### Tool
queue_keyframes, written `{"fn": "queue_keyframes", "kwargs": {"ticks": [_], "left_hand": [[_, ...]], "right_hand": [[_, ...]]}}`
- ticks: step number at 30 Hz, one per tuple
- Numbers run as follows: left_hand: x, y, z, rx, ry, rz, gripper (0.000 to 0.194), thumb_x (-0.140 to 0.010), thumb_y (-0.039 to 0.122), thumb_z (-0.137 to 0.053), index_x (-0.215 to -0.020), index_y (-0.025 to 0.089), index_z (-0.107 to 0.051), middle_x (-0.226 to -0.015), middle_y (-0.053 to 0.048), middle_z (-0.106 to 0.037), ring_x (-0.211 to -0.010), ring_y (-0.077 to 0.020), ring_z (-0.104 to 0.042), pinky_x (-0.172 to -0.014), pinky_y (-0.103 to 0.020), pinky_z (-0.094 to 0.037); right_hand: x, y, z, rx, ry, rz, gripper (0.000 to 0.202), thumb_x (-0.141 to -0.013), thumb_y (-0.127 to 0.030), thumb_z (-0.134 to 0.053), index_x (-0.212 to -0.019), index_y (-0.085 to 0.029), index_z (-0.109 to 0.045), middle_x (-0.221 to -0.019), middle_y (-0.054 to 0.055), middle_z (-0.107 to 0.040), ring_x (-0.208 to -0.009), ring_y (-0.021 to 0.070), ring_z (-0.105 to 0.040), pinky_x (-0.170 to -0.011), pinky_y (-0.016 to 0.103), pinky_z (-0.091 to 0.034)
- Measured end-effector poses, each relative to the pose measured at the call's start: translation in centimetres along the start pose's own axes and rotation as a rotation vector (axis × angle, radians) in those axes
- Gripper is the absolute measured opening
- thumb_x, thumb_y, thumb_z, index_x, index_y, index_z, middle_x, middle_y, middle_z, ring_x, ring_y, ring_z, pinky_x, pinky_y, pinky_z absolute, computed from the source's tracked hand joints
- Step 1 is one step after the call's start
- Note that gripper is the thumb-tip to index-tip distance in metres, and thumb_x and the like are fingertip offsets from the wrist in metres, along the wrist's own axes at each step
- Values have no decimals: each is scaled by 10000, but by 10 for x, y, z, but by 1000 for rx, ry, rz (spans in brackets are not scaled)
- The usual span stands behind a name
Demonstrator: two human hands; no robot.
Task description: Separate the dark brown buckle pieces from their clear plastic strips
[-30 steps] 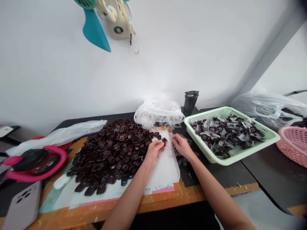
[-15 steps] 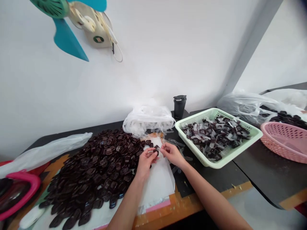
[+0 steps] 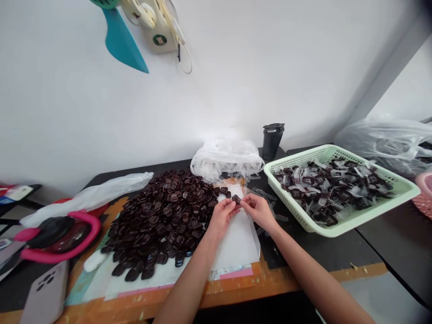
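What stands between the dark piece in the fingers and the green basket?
The right hand, beside the dark piece, comes first, then loose clear strips lying low on the black tabletop, then the wall of the green basket.

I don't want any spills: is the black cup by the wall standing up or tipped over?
Standing up: the black cup has its lid on top and its narrower end down at the table.

Bright, diffuse light filled the head view; a pale glow lay on the white wall above the clear plastic bag. Soft shading darkened the wall's right corner. Small highlights glinted on the dark pieces. Wide-angle distortion stretched the edges, the upper right corner was blackened, and fine detail appeared soft.
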State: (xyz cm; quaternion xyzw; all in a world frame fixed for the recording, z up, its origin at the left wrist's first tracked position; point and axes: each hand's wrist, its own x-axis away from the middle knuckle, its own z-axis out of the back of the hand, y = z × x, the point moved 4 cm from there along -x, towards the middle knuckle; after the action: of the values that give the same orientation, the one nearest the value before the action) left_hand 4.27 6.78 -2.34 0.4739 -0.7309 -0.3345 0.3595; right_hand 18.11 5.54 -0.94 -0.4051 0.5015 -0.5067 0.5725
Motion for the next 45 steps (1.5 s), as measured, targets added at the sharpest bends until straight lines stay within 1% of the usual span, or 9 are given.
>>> {"fn": "queue_keyframes", "kwargs": {"ticks": [7, 10, 15, 23, 30, 34, 38, 41, 45], "left_hand": [[0, 3, 0, -64, -43, -66, 275, -657, 324, -798, -760, 142, -619, -820, -32, -665, -808, -159, -655, -820, -302, -501], [-1, 3, 1, -65, -18, -93, 273, -637, 298, -807, -732, 143, -603, -812, -18, -651, -771, -136, -642, -792, -283, -498], [-3, 2, 5, -166, 46, -155, 321, -613, 268, -804, -852, 162, -617, -912, -36, -668, -764, -126, -622, -778, -274, -484], [-2, 6, 4, -225, 47, -208, 278, -603, 221, -794, -830, 159, -645, -1070, -65, -665, -861, -150, -636, -779, -259, -469], [-1, 3, 4, -232, 51, -207, 287, -604, 206, -799, -865, 165, -687, -1053, -68, -680, -874, -157, -642, -809, -273, -473], [-1, 4, 3, -247, 22, -225, 259, -591, 202, -801, -823, 154, -697, -1097, -88, -671, -892, -174, -648, -849, -307, -482], [0, 5, 2, -315, 7, -248, 239, -594, 193, -797, -808, 143, -701, -1088, -102, -670, -902, -183, -651, -865, -321, -487], [0, 7, 2, -322, 7, -262, 257, -604, 198, -795, -834, 141, -694, -1065, -98, -675, -894, -179, -652, -850, -313, -493], [0, 7, 2, -276, 18, -261, 310, -603, 209, -804, -873, 142, -668, -920, -69, -695, -814, -161, -654, -799, -301, -498]], "right_hand": [[5, -12, 1, 30, -27, 81, 209, -857, -391, -547, -803, -189, -556, -682, 22, -633, -567, 145, -597, -566, 254, -486], [7, -16, 1, 51, 2, 112, 184, -866, -373, -535, -849, -192, -559, -666, 5, -602, -524, 124, -551, -515, 232, -452], [10, -21, 4, 258, 90, 184, 148, -859, -325, -525, -827, -193, -585, -595, -21, -525, -486, 108, -457, -488, 221, -369], [10, -18, 2, 282, 32, 191, 116, -843, -288, -528, -814, -194, -589, -645, 1, -598, -529, 122, -516, -524, 223, -394], [10, -19, 3, 271, -14, 184, 101, -824, -277, -544, -779, -194, -580, -657, 6, -620, -535, 122, -544, -529, 219, -411], [11, -20, 4, 242, 23, 148, 115, -823, -284, -539, -779, -187, -583, -660, 17, -626, -538, 128, -553, -508, 219, -414], [10, -22, 6, 293, -14, 194, 111, -815, -272, -544, -746, -189, -569, -624, 4, -602, -513, 121, -538, -511, 223, -416], [9, -21, 6, 243, -51, 178, 106, -846, -281, -522, -823, -188, -567, -652, 6, -610, -517, 121, -550, -519, 226, -431], [11, -25, 3, 166, -139, 210, 184, -903, -265, -449, -1065, -193, -499, -689, -9, -594, -545, 121, -562, -565, 231, -455]]}}
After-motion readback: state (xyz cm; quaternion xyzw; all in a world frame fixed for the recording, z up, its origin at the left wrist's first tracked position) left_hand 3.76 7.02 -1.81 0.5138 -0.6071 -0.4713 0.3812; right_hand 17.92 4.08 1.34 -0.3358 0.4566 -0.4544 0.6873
